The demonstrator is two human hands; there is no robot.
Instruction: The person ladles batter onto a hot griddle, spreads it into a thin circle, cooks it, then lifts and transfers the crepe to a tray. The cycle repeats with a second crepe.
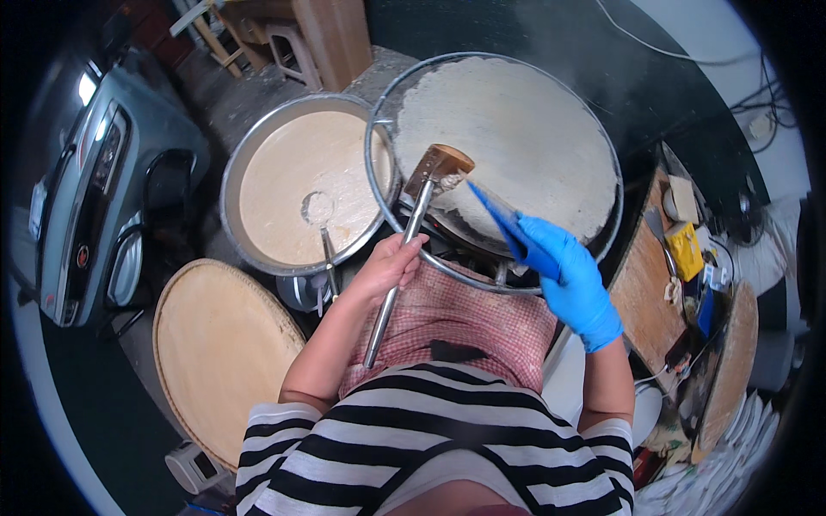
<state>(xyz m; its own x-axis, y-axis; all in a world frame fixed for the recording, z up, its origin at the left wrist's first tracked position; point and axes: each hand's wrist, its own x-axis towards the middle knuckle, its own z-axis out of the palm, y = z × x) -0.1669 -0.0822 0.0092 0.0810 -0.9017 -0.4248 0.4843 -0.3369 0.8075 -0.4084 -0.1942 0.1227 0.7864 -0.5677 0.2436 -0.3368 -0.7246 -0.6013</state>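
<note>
My bare left hand is closed round the metal handle of a ladle. The ladle's deep cup is tilted at the near edge of a large round griddle, its opening toward my right hand. In a blue glove, my right hand grips a blue scraper, whose far end meets the ladle's mouth. Some pale batter clings there between the two. A thin pale sheet of batter covers most of the griddle, and a dark bare strip shows along its near edge. A metal ring surrounds the griddle.
Left of the griddle stands a metal pot of beige batter, with a second ladle in it. A round woven tray leans at lower left beside a parked scooter. A wooden board bearing a yellow packet lies at right.
</note>
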